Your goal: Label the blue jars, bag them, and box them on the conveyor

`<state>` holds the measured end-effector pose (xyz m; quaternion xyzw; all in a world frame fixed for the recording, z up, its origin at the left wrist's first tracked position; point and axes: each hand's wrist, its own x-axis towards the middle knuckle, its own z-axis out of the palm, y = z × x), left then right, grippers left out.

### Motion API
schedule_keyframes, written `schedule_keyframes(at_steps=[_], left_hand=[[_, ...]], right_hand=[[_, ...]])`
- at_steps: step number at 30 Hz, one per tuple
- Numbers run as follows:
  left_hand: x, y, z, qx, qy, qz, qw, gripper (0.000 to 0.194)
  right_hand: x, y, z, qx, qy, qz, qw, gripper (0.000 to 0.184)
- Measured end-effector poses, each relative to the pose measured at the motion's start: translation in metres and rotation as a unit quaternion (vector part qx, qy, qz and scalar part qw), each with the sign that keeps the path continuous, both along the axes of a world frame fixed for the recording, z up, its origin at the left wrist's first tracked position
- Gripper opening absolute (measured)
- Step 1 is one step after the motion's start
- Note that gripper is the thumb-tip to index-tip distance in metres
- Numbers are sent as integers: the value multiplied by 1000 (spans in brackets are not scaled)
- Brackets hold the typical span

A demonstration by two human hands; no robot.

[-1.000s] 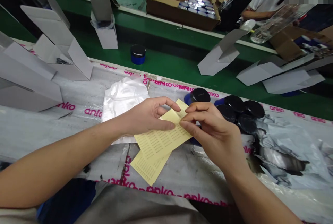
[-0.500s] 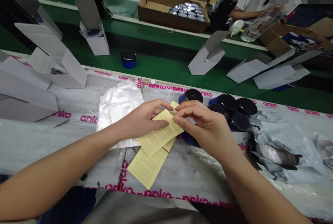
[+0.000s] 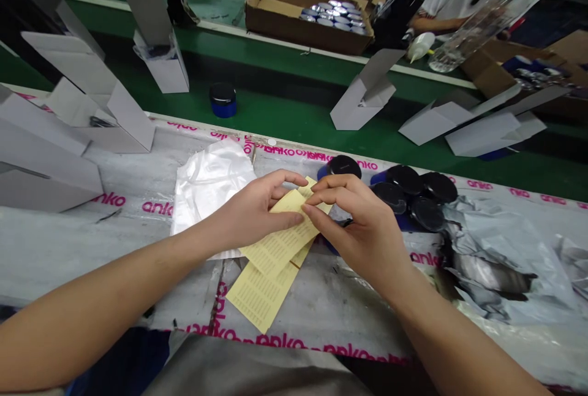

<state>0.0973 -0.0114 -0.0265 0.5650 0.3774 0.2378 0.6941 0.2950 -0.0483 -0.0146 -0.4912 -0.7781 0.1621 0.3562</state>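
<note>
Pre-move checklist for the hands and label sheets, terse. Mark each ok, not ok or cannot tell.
1. Left hand on the pale yellow label sheet: ok, thumb and fingers hold it.
2. Right hand grip on that sheet: cannot tell, the fingers hide the contact.
3. Second pale yellow label sheet: ok, it lies flat on the table's white printed film, partly under the first sheet.
4. Nearest black-lidded blue jar: ok, lid on, just beyond the hands.
5. Any single label lifted from the sheet: cannot tell, the fingers cover that area.
</note>
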Motion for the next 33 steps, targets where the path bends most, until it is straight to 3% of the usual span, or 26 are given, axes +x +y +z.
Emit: schedule_keyframes(at_steps=[4,7,11,20,22,25,28,33], left_hand=[[5,-5,4,14,14,42,999,40],[7,-7,6,-9,-4,56,998,43],[8,-7,8,-19,-17,60,998,45],[6,-2,2,-2,13,68,998,48],[6,-2,2,8,28,67,997,47],[7,-3,5,17,47,70,996,47],[9,-3,6,16,53,75,996,48],[10,-4,5,7,24,82,996,48]], right_hand=[[-1,1,1,-12,18,1,1000,14],[0,3,1,-73,74,-8,995,13],[1,6,1,-137,159,-24,977,9],[11,17,3,-182,228,-30,956,9],[12,18,5,-160,173,-22,972,5],[12,14,7,-34,25,3,999,13],[10,8,8,77,-97,40,991,13],[6,1,4,127,-175,35,976,15]])
